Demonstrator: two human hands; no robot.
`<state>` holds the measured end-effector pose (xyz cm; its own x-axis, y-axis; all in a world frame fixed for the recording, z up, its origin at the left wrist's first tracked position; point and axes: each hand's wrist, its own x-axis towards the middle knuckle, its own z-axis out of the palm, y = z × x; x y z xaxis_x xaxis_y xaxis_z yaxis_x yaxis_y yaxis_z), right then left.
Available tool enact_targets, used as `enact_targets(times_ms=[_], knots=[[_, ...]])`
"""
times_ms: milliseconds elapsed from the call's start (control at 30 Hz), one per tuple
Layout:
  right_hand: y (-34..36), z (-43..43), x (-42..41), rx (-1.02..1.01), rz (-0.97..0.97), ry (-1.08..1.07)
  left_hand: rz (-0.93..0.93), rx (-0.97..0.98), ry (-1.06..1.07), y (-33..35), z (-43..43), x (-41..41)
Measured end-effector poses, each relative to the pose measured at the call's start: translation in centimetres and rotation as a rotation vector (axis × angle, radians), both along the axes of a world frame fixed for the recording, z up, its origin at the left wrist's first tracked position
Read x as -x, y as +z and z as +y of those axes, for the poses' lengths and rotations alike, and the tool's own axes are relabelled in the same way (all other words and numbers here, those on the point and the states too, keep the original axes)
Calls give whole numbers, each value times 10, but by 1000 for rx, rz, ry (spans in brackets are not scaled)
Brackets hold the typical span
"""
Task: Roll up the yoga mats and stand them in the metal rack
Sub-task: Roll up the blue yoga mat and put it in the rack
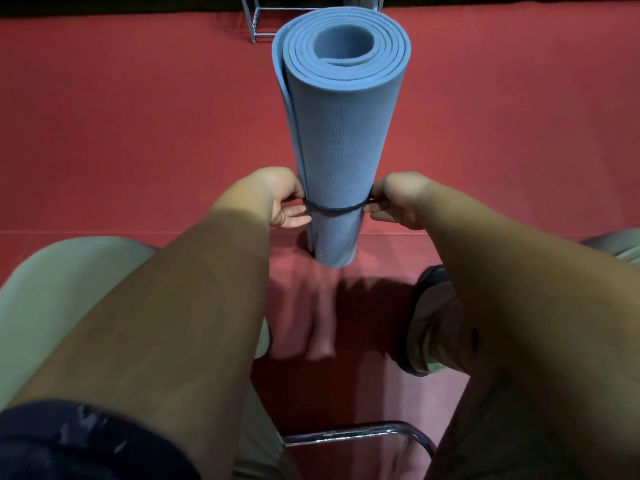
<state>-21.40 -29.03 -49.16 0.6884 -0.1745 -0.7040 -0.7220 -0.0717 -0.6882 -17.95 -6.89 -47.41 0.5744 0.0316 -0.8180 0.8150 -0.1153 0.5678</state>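
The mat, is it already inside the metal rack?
No, the mat stands upright on the red floor; the rack is behind it.

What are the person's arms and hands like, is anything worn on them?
Both forearms are bare. The left hand and right hand wear no gloves, rings or watch that show. A dark navy sleeve with a shiny print covers the left upper arm.

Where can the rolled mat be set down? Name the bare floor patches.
Bare red floor spreads wide left of the blue mat, and equally right of it, up to the metal rack. Crowded near the person: left hand, right hand pinching the black band, a shoe and the chair frame.
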Motion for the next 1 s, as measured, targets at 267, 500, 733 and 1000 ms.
enact_targets(times_ms=[267, 500, 733, 1000], knots=[[-10, -1, -1, 43, -5, -16, -144, -39, -75, -8, -9, 1], [-15, 5, -9, 226, 10, 133, -253, -220, -216, -17, -13, -3], [-4, 10, 1, 245, 23, 114, -346, -526, -469, -8, -11, -2], [78, 18, 4, 176, -196, -228, -685, -479, -210, 68, -12, 6]])
